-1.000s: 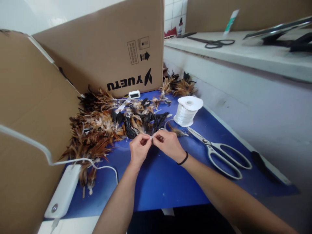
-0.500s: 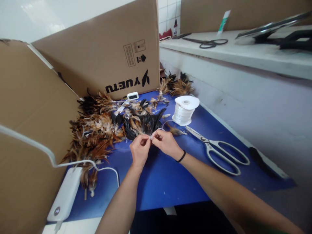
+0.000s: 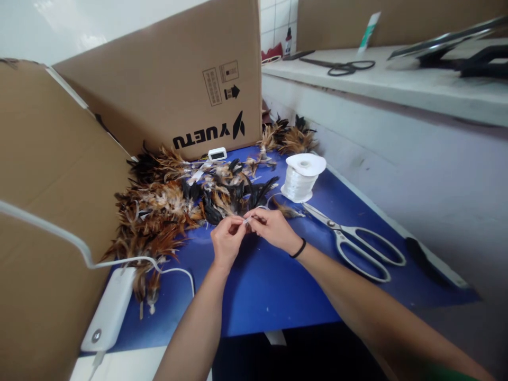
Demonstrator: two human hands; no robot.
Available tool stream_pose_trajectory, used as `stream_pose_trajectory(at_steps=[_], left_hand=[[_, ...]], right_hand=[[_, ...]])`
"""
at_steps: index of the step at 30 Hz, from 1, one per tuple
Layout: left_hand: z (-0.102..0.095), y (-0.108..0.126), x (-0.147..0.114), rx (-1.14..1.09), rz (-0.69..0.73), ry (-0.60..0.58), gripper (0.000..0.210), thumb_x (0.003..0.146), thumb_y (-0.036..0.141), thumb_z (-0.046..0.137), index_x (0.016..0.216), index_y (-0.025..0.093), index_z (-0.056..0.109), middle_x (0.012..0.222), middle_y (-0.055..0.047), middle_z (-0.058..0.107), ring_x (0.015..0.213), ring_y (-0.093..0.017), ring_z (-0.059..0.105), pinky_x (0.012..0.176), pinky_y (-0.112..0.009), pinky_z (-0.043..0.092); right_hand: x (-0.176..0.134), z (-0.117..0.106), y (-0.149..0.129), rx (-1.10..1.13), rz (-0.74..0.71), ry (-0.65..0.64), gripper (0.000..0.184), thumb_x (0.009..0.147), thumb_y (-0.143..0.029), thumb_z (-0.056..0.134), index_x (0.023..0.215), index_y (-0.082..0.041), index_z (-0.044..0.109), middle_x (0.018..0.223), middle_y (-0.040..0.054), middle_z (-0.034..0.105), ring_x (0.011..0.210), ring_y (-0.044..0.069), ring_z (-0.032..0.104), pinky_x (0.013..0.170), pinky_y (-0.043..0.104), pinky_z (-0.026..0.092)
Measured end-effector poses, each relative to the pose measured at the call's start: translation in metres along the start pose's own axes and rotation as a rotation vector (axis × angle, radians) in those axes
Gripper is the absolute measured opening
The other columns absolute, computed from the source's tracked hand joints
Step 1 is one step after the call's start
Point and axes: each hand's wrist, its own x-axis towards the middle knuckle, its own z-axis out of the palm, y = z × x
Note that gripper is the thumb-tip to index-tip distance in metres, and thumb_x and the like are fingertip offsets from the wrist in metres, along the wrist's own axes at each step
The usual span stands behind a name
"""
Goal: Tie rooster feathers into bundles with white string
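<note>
My left hand (image 3: 227,241) is closed in a pinch on a thin white ribbon (image 3: 246,220). Fingertip to fingertip with it, my right hand (image 3: 275,230) pinches the same ribbon, with a black band at the wrist. From there the ribbon runs back toward a white spool (image 3: 301,180) standing on the blue table. Black feathers (image 3: 260,193) fan out just beyond my fingers; whether their quills sit inside my grip is hidden. White-handled scissors (image 3: 345,238) lie spread on the table right of my right hand.
Brown feather bunches (image 3: 159,206) cover the table's left side. A small white digital display (image 3: 217,154) sits by the cardboard box (image 3: 159,84). At lower left lies a white power bank (image 3: 109,309) with a cable. Dark scissors (image 3: 345,68) rest on the ledge (image 3: 389,79).
Both hands stay together, their fingers shifting slightly on the ribbon. The black feathers beyond them have swung a little to the right. The whole view has moved slightly.
</note>
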Motion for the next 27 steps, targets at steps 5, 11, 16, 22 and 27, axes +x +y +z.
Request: stream_pose_trajectory(at_steps=[5,11,16,22,27], left_hand=[[0.001,-0.002,0.000,-0.006,0.031,0.035,0.010,0.076,0.027,0.066,0.077,0.017,0.064,0.083,-0.005,0.068,0.073,-0.014,0.066,0.067,-0.028,0.056],[0.000,0.001,0.002,0.086,0.129,0.046,0.006,0.077,0.024,0.066,0.077,0.017,0.065,0.082,-0.005,0.068,0.077,-0.014,0.066,0.071,-0.029,0.056],[-0.001,0.004,0.002,0.100,0.177,0.032,0.004,0.077,0.020,0.066,0.077,0.017,0.065,0.083,-0.004,0.066,0.076,-0.013,0.065,0.067,-0.027,0.056],[0.001,0.003,0.001,0.041,0.101,-0.001,0.008,0.077,0.025,0.066,0.077,0.017,0.065,0.086,-0.004,0.061,0.070,-0.011,0.063,0.058,-0.025,0.057],[0.002,-0.001,0.001,0.033,0.088,-0.001,0.010,0.077,0.026,0.067,0.076,0.017,0.065,0.086,-0.004,0.061,0.072,-0.012,0.063,0.059,-0.025,0.057]], right_hand=[[0.001,-0.001,-0.002,0.038,0.002,0.019,0.015,0.079,-0.018,0.051,0.090,-0.017,0.062,0.064,-0.0024,0.058,0.052,0.008,0.054,0.051,0.021,0.044],[0.001,-0.004,-0.006,0.078,0.021,-0.019,0.013,0.079,-0.019,0.051,0.083,-0.016,0.063,0.061,-0.0027,0.057,0.049,0.007,0.053,0.050,0.020,0.044],[0.002,-0.009,-0.008,0.106,0.057,-0.084,0.014,0.079,-0.019,0.050,0.081,-0.014,0.064,0.058,-0.0030,0.055,0.046,0.006,0.051,0.047,0.019,0.042],[0.005,-0.015,-0.004,0.089,0.100,-0.193,0.017,0.080,-0.019,0.049,0.082,-0.014,0.064,0.054,-0.0039,0.052,0.045,0.006,0.048,0.043,0.018,0.039],[0.005,-0.015,-0.004,0.093,0.149,-0.192,0.011,0.078,-0.017,0.049,0.079,-0.015,0.060,0.054,-0.0043,0.054,0.044,0.006,0.047,0.042,0.017,0.038]])
